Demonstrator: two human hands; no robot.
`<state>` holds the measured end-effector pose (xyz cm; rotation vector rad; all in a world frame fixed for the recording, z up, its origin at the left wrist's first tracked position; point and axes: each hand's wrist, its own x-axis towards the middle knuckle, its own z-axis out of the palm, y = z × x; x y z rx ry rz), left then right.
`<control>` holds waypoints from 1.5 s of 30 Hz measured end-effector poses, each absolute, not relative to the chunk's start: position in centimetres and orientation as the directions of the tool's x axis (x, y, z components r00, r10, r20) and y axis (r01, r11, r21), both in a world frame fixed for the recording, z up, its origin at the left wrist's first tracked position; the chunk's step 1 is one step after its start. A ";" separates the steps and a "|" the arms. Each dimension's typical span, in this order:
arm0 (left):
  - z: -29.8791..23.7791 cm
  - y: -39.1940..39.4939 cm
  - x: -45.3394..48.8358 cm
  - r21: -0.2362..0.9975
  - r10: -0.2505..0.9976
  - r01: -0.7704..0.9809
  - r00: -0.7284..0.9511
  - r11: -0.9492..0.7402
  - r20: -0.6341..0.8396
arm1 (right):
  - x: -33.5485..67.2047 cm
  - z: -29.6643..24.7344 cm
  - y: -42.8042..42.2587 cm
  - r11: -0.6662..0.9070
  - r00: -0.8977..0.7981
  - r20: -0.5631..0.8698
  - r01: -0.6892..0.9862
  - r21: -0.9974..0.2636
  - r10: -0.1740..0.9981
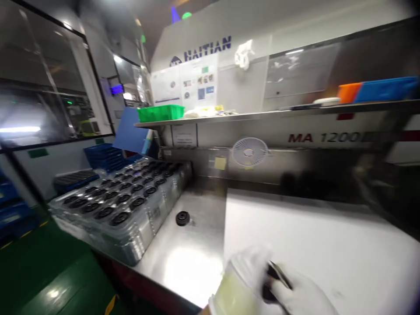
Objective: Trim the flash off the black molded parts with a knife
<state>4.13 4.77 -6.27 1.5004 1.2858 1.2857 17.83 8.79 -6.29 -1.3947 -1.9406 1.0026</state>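
Note:
My left hand [246, 275], in a white glove with a pale yellow cuff, is at the bottom of the head view. Close to its right is my right hand [306, 295], also white-gloved. Both are closed around a dark part [269, 288] between them; motion blur hides its exact shape and most of the fingers. A black ridged round part [183, 218] lies alone on the metal bench to the left. Beyond it stands a clear plastic tray stack [147, 227] with rows of similar black round parts in its pockets.
A white sheet [278, 214] covers the right of the metal bench [203, 210]. Above the back runs a shelf [256, 115] bearing a green bin [160, 113] and a blue bin [387, 89]. A white fan grille [250, 151] is on the back wall. Blue crates [103, 156] stand at left.

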 end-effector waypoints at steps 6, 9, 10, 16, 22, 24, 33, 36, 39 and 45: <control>-5.3 4.8 5.3 0.573 0.916 -0.722 0.229 0.387 -0.330 | 17.8 -2.2 7.2 0.227 -0.385 -0.005 0.554 -0.801 0.923; -5.4 5.4 5.9 0.230 0.859 -0.869 0.330 0.438 -0.392 | 18.3 -1.8 6.7 0.244 -0.301 0.059 0.626 -0.741 0.952; -5.4 5.4 5.9 0.216 0.871 -0.887 0.308 0.409 -0.384 | 18.6 -1.8 6.4 0.259 -0.269 0.109 0.621 -0.740 0.957; -5.0 4.9 4.7 0.434 0.939 -0.875 0.060 0.213 -0.339 | 19.7 -3.4 4.6 0.250 -0.233 0.159 0.438 -0.863 0.959; -4.7 5.1 4.9 0.420 0.909 -0.898 -0.057 0.134 -0.412 | 18.2 -4.9 3.5 0.158 -0.248 0.060 0.397 -0.904 0.967; -4.7 4.9 5.3 0.395 0.885 -0.914 -0.104 0.096 -0.455 | 17.8 -5.4 3.4 0.123 -0.223 0.020 0.458 -0.880 0.975; -4.4 3.8 4.6 0.354 0.939 -0.912 0.082 0.206 -0.335 | 16.5 -5.9 3.9 0.161 -0.260 0.029 0.505 -0.848 0.965; -4.3 4.4 4.0 0.345 0.938 -0.925 0.033 0.160 -0.345 | 17.0 -5.3 3.5 0.203 -0.238 0.093 0.496 -0.844 0.967; -4.2 4.9 3.6 0.355 0.942 -0.926 0.005 0.132 -0.337 | 17.5 -5.2 3.3 0.221 -0.170 0.150 0.553 -0.803 0.974; -3.5 5.4 4.4 0.297 0.925 -0.942 0.032 0.155 -0.380 | 17.2 -6.3 3.5 0.305 -0.242 0.185 0.744 -0.594 0.952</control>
